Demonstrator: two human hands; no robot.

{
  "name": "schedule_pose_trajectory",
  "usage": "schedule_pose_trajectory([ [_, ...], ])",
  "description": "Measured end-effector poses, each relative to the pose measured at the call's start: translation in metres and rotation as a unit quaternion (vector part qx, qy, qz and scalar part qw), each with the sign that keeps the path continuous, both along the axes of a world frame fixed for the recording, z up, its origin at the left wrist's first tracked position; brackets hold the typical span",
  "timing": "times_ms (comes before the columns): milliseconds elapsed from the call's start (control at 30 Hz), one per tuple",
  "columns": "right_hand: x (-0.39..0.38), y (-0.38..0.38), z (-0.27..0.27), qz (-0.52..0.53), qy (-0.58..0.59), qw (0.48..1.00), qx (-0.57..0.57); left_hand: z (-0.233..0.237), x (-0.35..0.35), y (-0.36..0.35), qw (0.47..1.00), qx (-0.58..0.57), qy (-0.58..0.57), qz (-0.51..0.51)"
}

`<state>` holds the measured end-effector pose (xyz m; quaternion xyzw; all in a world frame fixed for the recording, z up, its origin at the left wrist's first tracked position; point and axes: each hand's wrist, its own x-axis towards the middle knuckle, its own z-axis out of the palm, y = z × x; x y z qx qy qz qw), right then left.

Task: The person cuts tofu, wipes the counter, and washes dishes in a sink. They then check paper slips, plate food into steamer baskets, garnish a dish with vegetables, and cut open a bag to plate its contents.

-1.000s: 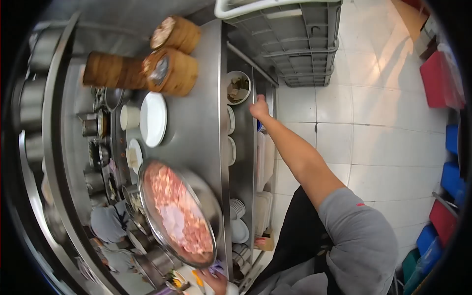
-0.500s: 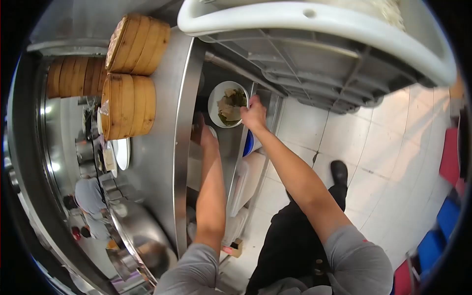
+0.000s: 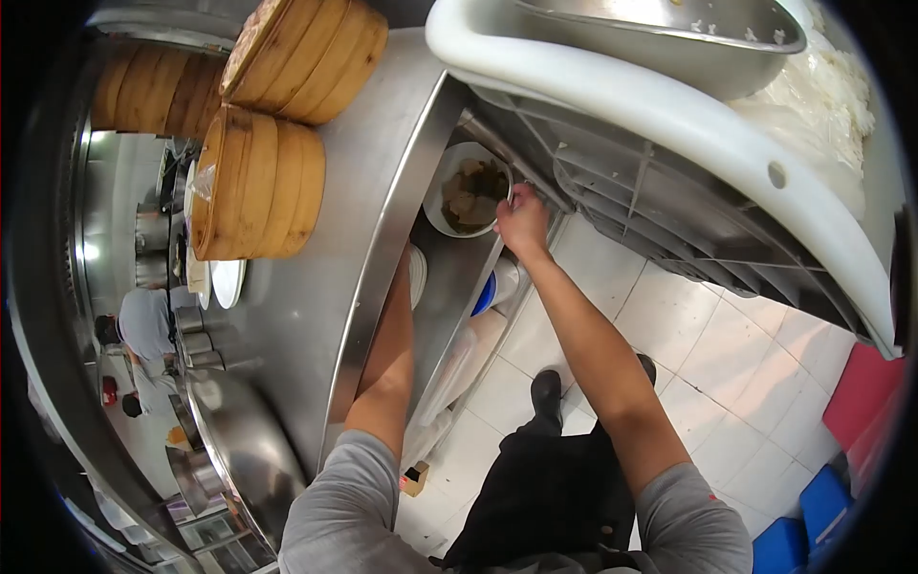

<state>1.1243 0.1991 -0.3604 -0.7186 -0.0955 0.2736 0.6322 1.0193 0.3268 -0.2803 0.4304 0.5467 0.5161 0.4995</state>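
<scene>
My right hand (image 3: 524, 226) is closed on the rim of a white bowl (image 3: 435, 214), on its near right side. Brown and dark green food (image 3: 475, 194) lies in the bowl, which is on the shelf below the steel counter. My left forearm (image 3: 387, 359) reaches in under the counter edge, beside a stack of white plates (image 3: 418, 275). The counter hides the fingers of my left hand, so what they touch does not show.
Bamboo steamers (image 3: 263, 182) are stacked on the steel counter (image 3: 320, 287). A large white tub (image 3: 612, 72) holding a metal basin (image 3: 669, 43) juts out at upper right. Plastic containers (image 3: 464, 349) sit lower down. Two people (image 3: 145, 320) stand beyond the counter.
My left hand has gone deeper under the counter, out of sight, uncovering more of the plate stack. The bowl remains in my right hand. The view has shifted, showing the basin in the tub.
</scene>
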Motion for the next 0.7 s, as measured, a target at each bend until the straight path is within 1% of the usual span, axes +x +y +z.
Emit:
schedule_pose_trajectory([
  [67, 0.001, 0.002, -0.001, 0.011, 0.034, 0.999, 0.017, 0.003, -0.002, 0.003, 1.0, -0.004, -0.01, 0.004],
  [167, 0.004, 0.003, -0.004, 0.02, -0.007, 0.999, 0.036, 0.006, -0.007, 0.001, 1.0, -0.008, -0.02, 0.008],
  [200, 0.004, 0.003, -0.005, 0.025, -0.005, 0.999, 0.035, 0.007, -0.009, -0.002, 1.0, -0.01, -0.021, 0.009],
  [267, 0.009, 0.003, 0.004, 0.043, 0.063, 0.997, 0.033, 0.009, -0.017, -0.012, 1.0, -0.012, -0.02, 0.013],
  [300, 0.007, 0.013, -0.012, 0.021, -0.013, 0.999, 0.026, 0.01, -0.02, -0.023, 1.0, -0.007, -0.021, 0.018],
  [400, 0.002, 0.024, -0.013, 0.05, 0.013, 0.999, 0.015, 0.014, -0.037, -0.053, 0.999, -0.005, -0.018, 0.027],
  [467, -0.013, 0.036, -0.027, 0.036, 0.0, 0.999, 0.014, 0.018, -0.044, -0.073, 0.999, 0.001, -0.027, 0.033],
  [500, -0.024, 0.041, -0.034, 0.018, -0.086, 0.996, -0.031, 0.018, -0.049, -0.085, 0.996, 0.062, 0.055, 0.01],
  [533, -0.034, 0.043, -0.031, 0.001, -0.17, 0.982, -0.075, 0.017, -0.057, -0.098, 0.983, 0.123, 0.138, -0.009],
  [567, -0.036, 0.02, 0.017, 0.021, -0.013, 1.0, -0.005, 0.008, -0.065, -0.109, 0.98, 0.159, 0.119, -0.023],
  [600, -0.049, 0.013, 0.004, 0.068, -0.038, 0.997, -0.028, 0.002, -0.071, -0.125, 0.975, 0.196, 0.099, -0.036],
  [633, -0.058, 0.005, -0.01, 0.113, -0.067, 0.99, -0.049, 0.014, -0.072, -0.15, 0.978, 0.17, 0.11, -0.054],
  [667, -0.072, -0.026, 0.003, 0.08, -0.049, 0.996, 0.001, 0.029, -0.075, -0.18, 0.98, 0.144, 0.118, -0.069],
  [700, -0.073, -0.066, 0.03, 0.161, 0.025, 0.986, -0.031, 0.031, -0.087, -0.201, 0.979, 0.088, 0.138, -0.121],
])
